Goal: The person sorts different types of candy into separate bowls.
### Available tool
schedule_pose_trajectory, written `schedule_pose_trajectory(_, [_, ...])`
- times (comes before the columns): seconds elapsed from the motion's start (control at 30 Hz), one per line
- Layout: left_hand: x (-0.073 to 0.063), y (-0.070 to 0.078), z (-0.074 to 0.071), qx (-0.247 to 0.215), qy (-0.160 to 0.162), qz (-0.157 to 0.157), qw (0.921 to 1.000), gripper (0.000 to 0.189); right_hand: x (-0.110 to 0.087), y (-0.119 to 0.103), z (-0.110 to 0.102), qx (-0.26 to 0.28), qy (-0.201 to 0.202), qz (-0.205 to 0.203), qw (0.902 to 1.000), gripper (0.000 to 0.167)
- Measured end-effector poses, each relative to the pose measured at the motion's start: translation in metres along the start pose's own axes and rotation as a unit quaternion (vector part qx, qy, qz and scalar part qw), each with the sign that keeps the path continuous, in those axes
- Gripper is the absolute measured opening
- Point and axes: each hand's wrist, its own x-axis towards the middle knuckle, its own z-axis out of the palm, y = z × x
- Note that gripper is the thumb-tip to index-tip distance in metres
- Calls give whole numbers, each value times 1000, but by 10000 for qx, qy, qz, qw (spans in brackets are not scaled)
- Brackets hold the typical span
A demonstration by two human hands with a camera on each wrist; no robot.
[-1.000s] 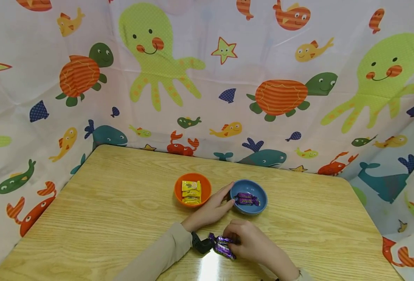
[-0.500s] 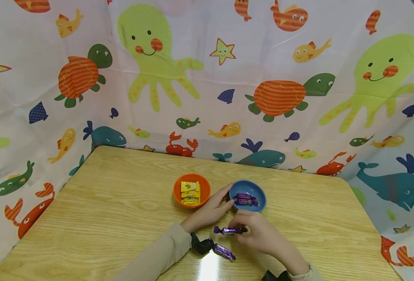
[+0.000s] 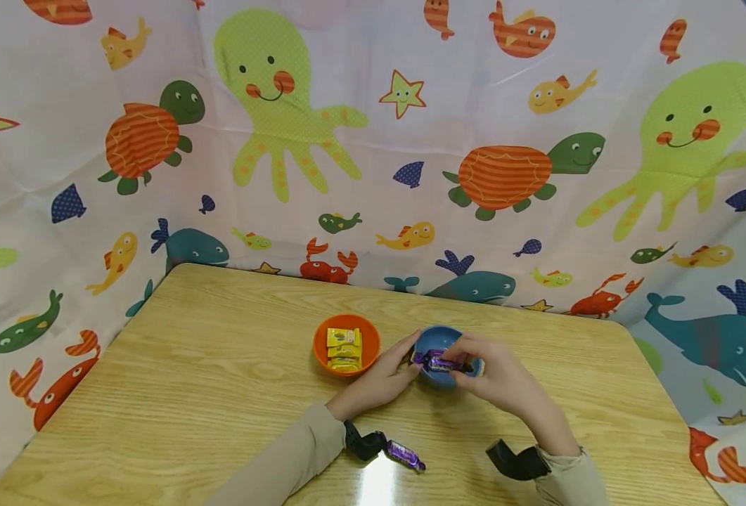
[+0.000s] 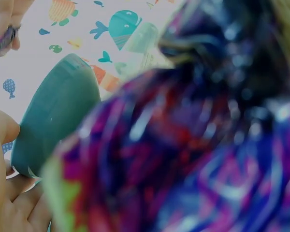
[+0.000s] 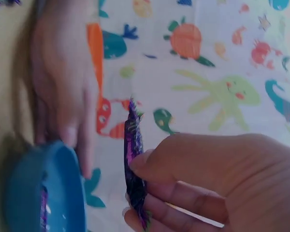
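My right hand [image 3: 505, 372] pinches a purple-wrapped candy [image 3: 439, 360] between thumb and fingers, above the blue bowl [image 3: 436, 383]. In the right wrist view this candy [image 5: 134, 159] is held upright in the picture, apart from the bowl [image 5: 19, 188]; another purple candy [image 5: 43, 208] lies inside. My left hand [image 3: 379, 376] rests against the bowl's left side, its fingers fairly straight. One more purple candy [image 3: 404, 455] lies on the table by the left wrist; it looms blurred in the left wrist view, where the bowl [image 4: 58, 116] shows side-on.
An orange bowl [image 3: 347, 322] with several yellow-wrapped packets [image 3: 344, 349] stands just left of my left hand. Black wrist mounts [image 3: 517, 462] sit on both wrists. A sea-animal cloth [image 3: 373, 161] hangs behind the wooden table [image 3: 233, 351].
My right hand has picked up one of two purple candies from the table and carried it up and away to above the blue bowl. The left hand has stayed at the bowl.
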Motion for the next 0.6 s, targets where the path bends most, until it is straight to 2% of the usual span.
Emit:
schedule_pose_trajectory(0.2, [0,1,1,-99,80,-91,9999,62,8,21,-3,-101,4,839,9964,22])
schedule_pose_trajectory(0.4, [0,0,2,-123,115,-132,9998,62,10,50,17,-388,21,1066,9935,21])
schedule_pose_trajectory(0.6, [1,-1,3,-152,103,-101,9998,61,11,58,33,-764,-109,1365,9876,20])
